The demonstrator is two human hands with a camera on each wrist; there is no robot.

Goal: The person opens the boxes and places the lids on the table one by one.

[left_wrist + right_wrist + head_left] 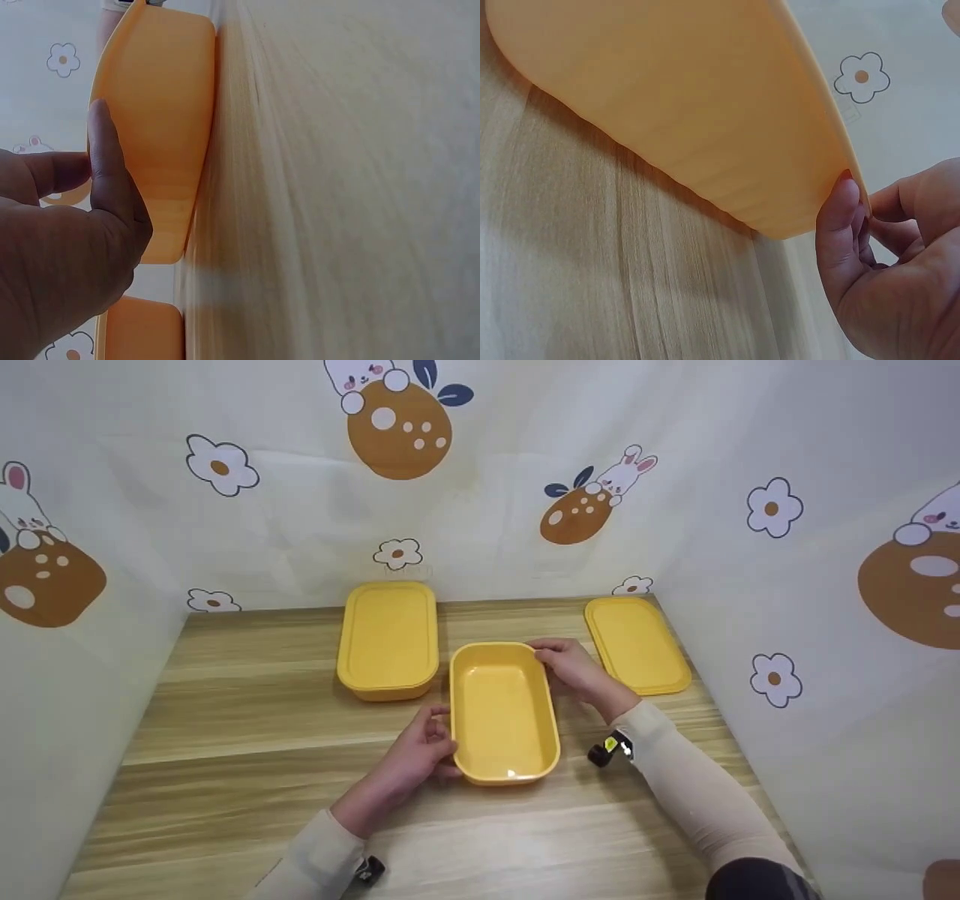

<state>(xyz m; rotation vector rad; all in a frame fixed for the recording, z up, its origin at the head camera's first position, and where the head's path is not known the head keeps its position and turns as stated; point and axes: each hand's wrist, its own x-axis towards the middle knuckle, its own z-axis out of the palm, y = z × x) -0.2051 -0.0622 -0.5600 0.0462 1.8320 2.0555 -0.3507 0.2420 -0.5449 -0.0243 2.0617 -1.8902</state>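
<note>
An open yellow food container (pixel 504 720) stands in the middle of the wooden table, its hollow inside facing up. My left hand (pixel 409 754) holds its near left side; in the left wrist view the thumb (pixel 110 161) lies against the outer wall and a finger meets the rim. At the far right corner my right hand (pixel 576 669) grips the rim, and the right wrist view shows the thumb (pixel 838 232) on the outer wall. Beside the right hand lies a loose yellow lid (pixel 637 646). A second yellow container (pixel 388 641), lid on, stands to the left.
The wooden tabletop (pixel 247 720) ends at pale fabric walls (pixel 510 562) printed with rabbits and flowers, behind and on both sides. A small dark camera (pixel 611 748) is worn on the right wrist, another (pixel 369 871) on the left.
</note>
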